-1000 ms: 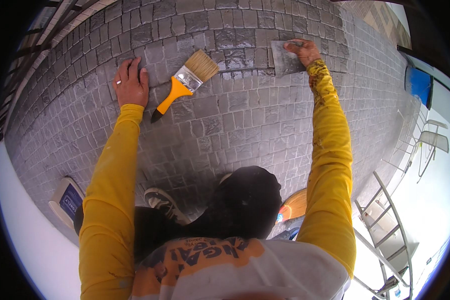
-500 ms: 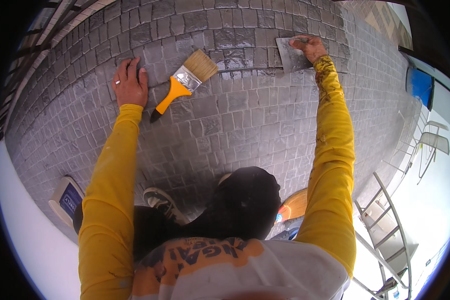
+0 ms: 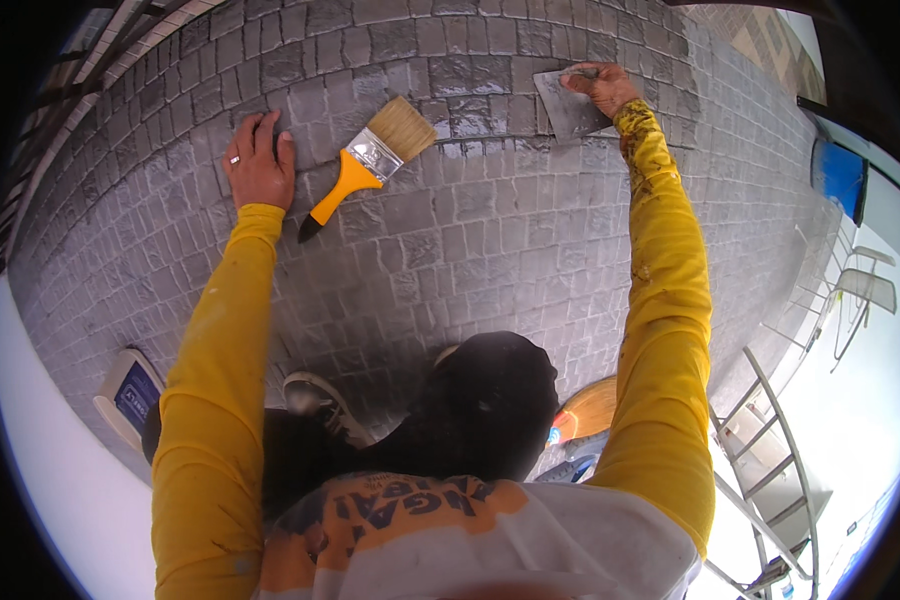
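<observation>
Grey stone-patterned paving (image 3: 450, 215) spreads beneath both hands, with a wet, shiny band along its far part. My left hand (image 3: 260, 165) rests flat on it at the left, fingers stretched out and holding nothing, a ring on one finger. Just right of that hand lies a wide paintbrush (image 3: 355, 175) with a yellow handle, black tip and pale bristles, untouched. At the far right my right hand (image 3: 606, 88) grips a flat grey metal scraper blade (image 3: 570, 110) between thumb and fingers. The blade lies against the paving beside the wet band.
A broom head (image 3: 585, 410) and a bluish object (image 3: 570, 470) lie by my right knee. At right are a metal ladder (image 3: 785, 440), a chair (image 3: 867, 288) and a blue panel (image 3: 838, 178). A pale container with a blue label (image 3: 130, 398) stands at left beside a white wall.
My right hand has slid the scraper blade a little to the left and slightly away from me. My left hand and the paintbrush have stayed in place.
</observation>
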The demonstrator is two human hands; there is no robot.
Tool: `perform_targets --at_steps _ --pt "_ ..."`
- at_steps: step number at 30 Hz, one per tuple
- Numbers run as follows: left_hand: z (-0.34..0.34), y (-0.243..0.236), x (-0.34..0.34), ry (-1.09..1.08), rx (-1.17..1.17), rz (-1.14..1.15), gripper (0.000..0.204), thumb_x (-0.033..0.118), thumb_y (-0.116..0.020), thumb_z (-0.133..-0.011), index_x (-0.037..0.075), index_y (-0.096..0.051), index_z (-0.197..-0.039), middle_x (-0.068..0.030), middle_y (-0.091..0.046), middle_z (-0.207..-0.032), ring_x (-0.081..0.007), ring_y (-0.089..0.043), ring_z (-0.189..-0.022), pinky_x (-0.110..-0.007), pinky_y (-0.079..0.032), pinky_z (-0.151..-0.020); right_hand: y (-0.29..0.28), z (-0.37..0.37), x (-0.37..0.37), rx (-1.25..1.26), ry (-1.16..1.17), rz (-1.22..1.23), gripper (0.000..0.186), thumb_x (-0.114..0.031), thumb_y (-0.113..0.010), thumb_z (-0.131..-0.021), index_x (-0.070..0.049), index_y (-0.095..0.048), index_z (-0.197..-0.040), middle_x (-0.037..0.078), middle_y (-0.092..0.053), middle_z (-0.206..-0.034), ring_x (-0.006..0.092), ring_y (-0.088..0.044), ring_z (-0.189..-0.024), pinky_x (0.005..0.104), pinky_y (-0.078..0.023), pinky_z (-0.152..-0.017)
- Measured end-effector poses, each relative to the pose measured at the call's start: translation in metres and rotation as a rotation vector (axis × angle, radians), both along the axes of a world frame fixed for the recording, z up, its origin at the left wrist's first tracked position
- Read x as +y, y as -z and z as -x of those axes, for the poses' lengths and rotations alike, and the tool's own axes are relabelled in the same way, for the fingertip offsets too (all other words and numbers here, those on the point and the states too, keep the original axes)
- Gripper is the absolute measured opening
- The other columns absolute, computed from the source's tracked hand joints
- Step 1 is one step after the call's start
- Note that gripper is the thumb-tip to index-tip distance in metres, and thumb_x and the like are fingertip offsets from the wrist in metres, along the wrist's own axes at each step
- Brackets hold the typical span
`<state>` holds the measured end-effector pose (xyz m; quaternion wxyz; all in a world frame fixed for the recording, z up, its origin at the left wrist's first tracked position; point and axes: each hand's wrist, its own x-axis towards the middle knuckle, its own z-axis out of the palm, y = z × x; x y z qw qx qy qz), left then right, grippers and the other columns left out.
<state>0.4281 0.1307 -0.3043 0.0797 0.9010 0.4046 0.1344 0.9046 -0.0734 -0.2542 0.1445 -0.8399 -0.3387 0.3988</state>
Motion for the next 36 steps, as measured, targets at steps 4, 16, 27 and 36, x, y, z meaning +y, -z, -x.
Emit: perform_targets --at_steps 4,16,27,36 --pt "0.001 0.0 0.001 -0.002 0.006 -0.012 0.039 0.035 -0.05 -0.099 0.019 -0.057 -0.133 -0.0074 -0.051 -0.136 -0.0286 -0.047 -0.127 -0.044 -0.031 -0.108 0.002 0.001 0.006 0.048 0.065 -0.01 0.05 -0.044 -0.084 -0.076 -0.008 -0.072 -0.109 0.009 -0.072 -0.101 0.0194 -0.064 -0.1 0.0319 -0.045 -0.096" --pt "0.0 -0.003 0.0 -0.012 -0.009 -0.019 0.037 0.032 -0.053 -0.097 0.018 -0.058 -0.13 -0.0068 -0.052 -0.134 -0.0285 -0.048 -0.125 -0.044 -0.033 -0.106 -0.006 0.022 0.04 0.11 0.004 -0.067 0.047 -0.041 -0.082 -0.078 -0.005 -0.072 -0.107 0.009 -0.073 -0.094 0.0187 -0.065 -0.094 0.0309 -0.047 -0.092" --pt "-0.001 -0.007 0.001 -0.015 -0.049 0.014 0.037 0.031 -0.055 -0.096 0.016 -0.059 -0.129 -0.0067 -0.053 -0.132 -0.0284 -0.048 -0.123 -0.043 -0.034 -0.105 0.008 0.04 0.135 -0.027 -0.101 -0.106 0.051 -0.045 -0.077 -0.075 -0.007 -0.073 -0.109 0.017 -0.071 -0.104 0.0257 -0.065 -0.099 0.0347 -0.049 -0.092" --pt "-0.001 -0.008 0.001 -0.01 -0.06 0.029 0.036 0.031 -0.055 -0.096 0.015 -0.06 -0.128 -0.0074 -0.053 -0.132 -0.0288 -0.048 -0.123 -0.043 -0.034 -0.106 0.001 0.041 0.133 -0.078 -0.09 -0.071 0.044 -0.041 -0.077 -0.076 -0.006 -0.074 -0.103 0.014 -0.072 -0.099 0.0217 -0.065 -0.096 0.0332 -0.049 -0.09"
